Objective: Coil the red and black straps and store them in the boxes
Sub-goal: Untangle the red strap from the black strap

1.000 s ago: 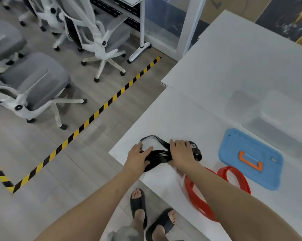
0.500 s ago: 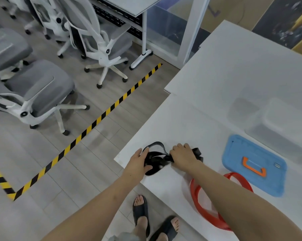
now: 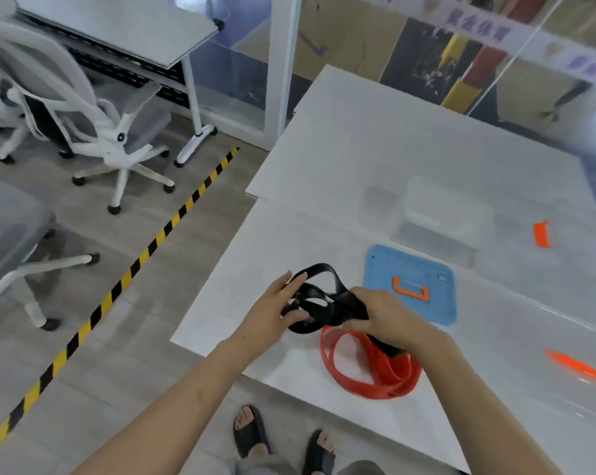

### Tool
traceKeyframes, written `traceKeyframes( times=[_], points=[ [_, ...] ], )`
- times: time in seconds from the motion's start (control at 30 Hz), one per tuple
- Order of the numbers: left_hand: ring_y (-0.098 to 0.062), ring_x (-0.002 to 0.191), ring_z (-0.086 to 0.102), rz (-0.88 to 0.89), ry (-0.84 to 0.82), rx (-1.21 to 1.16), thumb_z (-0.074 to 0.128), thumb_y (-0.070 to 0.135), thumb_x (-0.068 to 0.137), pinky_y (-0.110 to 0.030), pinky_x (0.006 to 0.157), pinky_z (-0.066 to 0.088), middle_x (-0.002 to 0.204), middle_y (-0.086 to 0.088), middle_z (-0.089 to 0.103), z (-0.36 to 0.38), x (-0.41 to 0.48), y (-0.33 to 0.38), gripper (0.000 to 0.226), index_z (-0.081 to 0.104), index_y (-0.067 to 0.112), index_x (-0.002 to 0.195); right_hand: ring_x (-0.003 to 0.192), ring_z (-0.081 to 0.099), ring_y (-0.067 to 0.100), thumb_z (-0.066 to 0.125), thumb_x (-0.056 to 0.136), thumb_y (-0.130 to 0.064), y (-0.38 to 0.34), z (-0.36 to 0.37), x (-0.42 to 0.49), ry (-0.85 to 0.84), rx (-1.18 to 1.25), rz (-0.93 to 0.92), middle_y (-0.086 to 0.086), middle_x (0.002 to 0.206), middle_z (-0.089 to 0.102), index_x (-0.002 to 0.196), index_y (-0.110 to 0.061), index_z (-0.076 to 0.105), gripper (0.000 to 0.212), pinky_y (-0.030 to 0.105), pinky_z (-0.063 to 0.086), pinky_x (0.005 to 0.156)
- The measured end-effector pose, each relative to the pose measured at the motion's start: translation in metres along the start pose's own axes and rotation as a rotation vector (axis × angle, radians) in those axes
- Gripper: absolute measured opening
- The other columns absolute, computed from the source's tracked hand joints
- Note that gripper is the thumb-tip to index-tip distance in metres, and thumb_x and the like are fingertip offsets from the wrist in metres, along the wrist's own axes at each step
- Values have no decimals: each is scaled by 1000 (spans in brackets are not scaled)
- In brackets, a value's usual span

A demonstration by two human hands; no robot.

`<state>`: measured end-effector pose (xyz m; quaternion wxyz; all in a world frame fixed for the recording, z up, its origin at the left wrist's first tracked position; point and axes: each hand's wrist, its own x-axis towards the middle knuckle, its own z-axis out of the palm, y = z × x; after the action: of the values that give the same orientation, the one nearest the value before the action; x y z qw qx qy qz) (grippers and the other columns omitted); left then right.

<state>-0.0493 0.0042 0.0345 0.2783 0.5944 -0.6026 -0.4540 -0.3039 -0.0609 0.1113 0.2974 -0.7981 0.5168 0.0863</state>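
Observation:
A black strap [image 3: 324, 303], folded into loose loops, hangs just above the white table [image 3: 358, 159] between both hands. My left hand [image 3: 276, 306] pinches its left loops, and my right hand [image 3: 382, 313] grips its right end. The red strap [image 3: 368, 365] lies in a loose coil on the table under my right wrist. A clear plastic box [image 3: 440, 214] stands further back on the table, blurred. A blue lid [image 3: 409, 286] with an orange handle lies flat just beyond my hands.
An orange clip [image 3: 541, 234] and a blurred orange piece [image 3: 574, 366] show at the right, on see-through plastic. The table's near-left corner [image 3: 176, 339] is close to my left hand. Office chairs [image 3: 94, 132] and a yellow-black floor stripe [image 3: 146, 248] lie to the left.
Both hands have lifted the black strap off the table and moved it right, toward the blue lid. The view has swung upward and right, so more of the table shows.

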Motion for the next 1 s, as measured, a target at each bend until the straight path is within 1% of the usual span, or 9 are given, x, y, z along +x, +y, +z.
traceKeyframes(
  times=[0.07,0.2,0.33,0.43,0.63,0.73,0.8,0.9,1.0],
  points=[
    [-7,148,35,46,-81,43,68,33,100,-1,106,22,168,8,23,24,8,26,69,33,41,159,94,69,15,75,85,-53,25,-2,-42,18,94,78,-10,103,74,113,-33,64,36,43,58,87],
    [-10,155,25,131,-282,121,67,39,99,-12,116,18,170,4,22,80,18,68,72,29,43,160,86,70,11,75,89,-48,72,3,-112,53,226,225,-11,93,73,107,-33,64,26,36,58,83],
    [-11,154,27,195,-384,205,67,40,99,-27,126,22,168,9,26,138,20,106,74,28,39,162,84,68,11,77,90,-46,122,9,-172,102,306,319,-11,89,70,101,-33,63,22,32,53,78],
    [-11,145,39,215,-423,231,66,48,96,-37,122,35,159,10,39,184,21,126,72,31,46,159,82,66,8,78,89,-46,165,17,-216,114,350,385,-12,88,70,100,-38,63,20,29,50,74],
    [-8,123,52,227,-466,212,66,43,97,-32,111,40,131,10,59,305,7,169,58,46,39,152,83,67,12,79,88,-40,269,34,-294,73,411,418,-7,90,71,96,-35,65,17,28,49,76],
    [-10,113,62,158,-462,161,69,36,96,-26,97,46,122,9,69,372,3,186,45,59,34,140,85,69,15,79,85,-44,331,40,-321,25,402,416,-5,91,72,98,-32,67,21,31,50,78],
    [-8,110,64,91,-438,142,71,33,95,-18,94,45,119,11,69,415,-1,192,45,61,31,139,87,69,16,79,85,-43,371,45,-336,-7,383,404,-4,94,72,101,-29,67,24,32,50,79],
    [-14,122,61,21,-427,117,73,40,91,-18,101,42,125,9,64,472,-5,203,56,57,29,143,92,70,19,77,87,-45,427,53,-352,-54,312,385,-1,98,73,104,-26,66,28,36,54,85],
    [-11,113,52,4,-448,172,71,27,97,-6,92,34,124,1,56,516,-5,218,58,49,26,150,94,69,23,74,89,-48,477,60,-364,-84,169,382,-1,99,72,107,-25,64,31,40,54,85]
  ],
)
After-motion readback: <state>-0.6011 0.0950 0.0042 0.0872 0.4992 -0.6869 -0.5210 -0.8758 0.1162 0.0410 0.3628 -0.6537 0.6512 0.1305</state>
